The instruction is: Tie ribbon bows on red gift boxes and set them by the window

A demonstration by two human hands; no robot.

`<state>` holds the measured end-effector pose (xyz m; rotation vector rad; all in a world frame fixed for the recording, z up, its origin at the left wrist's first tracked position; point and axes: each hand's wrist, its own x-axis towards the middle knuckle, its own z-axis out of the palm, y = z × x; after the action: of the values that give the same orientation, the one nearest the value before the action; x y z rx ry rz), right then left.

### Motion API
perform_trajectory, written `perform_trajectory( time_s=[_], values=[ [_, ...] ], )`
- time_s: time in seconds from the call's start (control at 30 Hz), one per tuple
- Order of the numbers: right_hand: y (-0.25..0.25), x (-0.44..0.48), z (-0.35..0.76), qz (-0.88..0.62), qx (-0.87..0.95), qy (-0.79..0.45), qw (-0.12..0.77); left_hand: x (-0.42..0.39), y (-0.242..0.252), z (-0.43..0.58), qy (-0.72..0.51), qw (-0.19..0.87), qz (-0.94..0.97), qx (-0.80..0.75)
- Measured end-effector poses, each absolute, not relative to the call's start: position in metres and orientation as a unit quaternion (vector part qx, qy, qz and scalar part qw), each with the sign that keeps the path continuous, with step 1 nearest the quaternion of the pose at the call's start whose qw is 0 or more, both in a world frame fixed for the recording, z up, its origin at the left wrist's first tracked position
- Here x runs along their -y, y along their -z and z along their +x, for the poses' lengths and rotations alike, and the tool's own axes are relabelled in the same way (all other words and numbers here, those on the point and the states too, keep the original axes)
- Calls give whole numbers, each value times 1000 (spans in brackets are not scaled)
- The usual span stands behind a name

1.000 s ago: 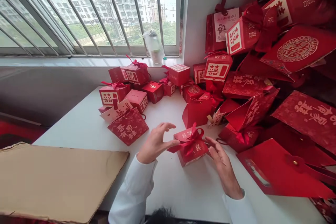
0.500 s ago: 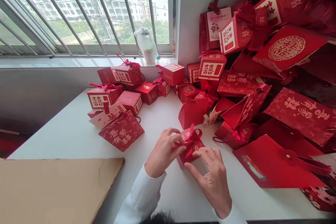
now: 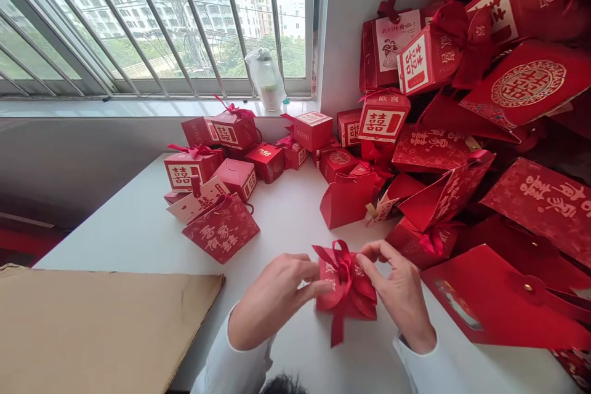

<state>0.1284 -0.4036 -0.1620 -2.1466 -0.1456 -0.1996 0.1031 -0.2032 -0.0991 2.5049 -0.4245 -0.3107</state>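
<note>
A small red gift box (image 3: 347, 286) with a red ribbon bow on top sits near the front of the white table (image 3: 138, 228). My left hand (image 3: 272, 298) pinches the box's left side, fingers closed on it. From the other side, my right hand (image 3: 401, 292) grips the box's right edge, fingertips at the bow. One ribbon tail hangs down over the front of the box. Both wrists wear white sleeves.
Several red boxes (image 3: 221, 160) cluster at the back left under the window. A large heap of red gift bags (image 3: 484, 154) fills the right side. A flat cardboard sheet (image 3: 92, 320) lies at the front left. A plastic bottle (image 3: 268, 80) stands on the sill.
Both hands have closed on the small box and drawn it nearer to me. The box is tipped toward me and a ribbon tail now hangs loose.
</note>
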Motion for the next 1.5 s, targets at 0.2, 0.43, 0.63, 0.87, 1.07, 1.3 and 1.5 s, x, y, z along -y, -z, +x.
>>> perform_trajectory(
  time_s=[0.2, 0.43, 0.63, 0.87, 1.07, 1.3, 1.5],
  values=[
    [169, 426, 117, -866, 123, 78, 478, 199, 112, 110, -13, 347, 932, 106],
    [190, 441, 113, -826, 194, -88, 522, 205, 132, 119, -13, 390, 893, 222],
    [190, 430, 138, -777, 228, -175, 561, 194, 135, 119, -83, 392, 880, 254],
    [183, 428, 182, -732, 304, -204, 575, 194, 137, 115, -78, 391, 882, 250],
    [179, 442, 163, -801, 216, -48, 556, 194, 134, 109, -7, 391, 886, 248],
    [167, 413, 129, -878, 134, 49, 457, 182, 126, 118, -30, 519, 815, 256],
    [164, 398, 131, -860, 66, -1, 506, 210, 135, 145, -122, 470, 856, 176]
  ],
)
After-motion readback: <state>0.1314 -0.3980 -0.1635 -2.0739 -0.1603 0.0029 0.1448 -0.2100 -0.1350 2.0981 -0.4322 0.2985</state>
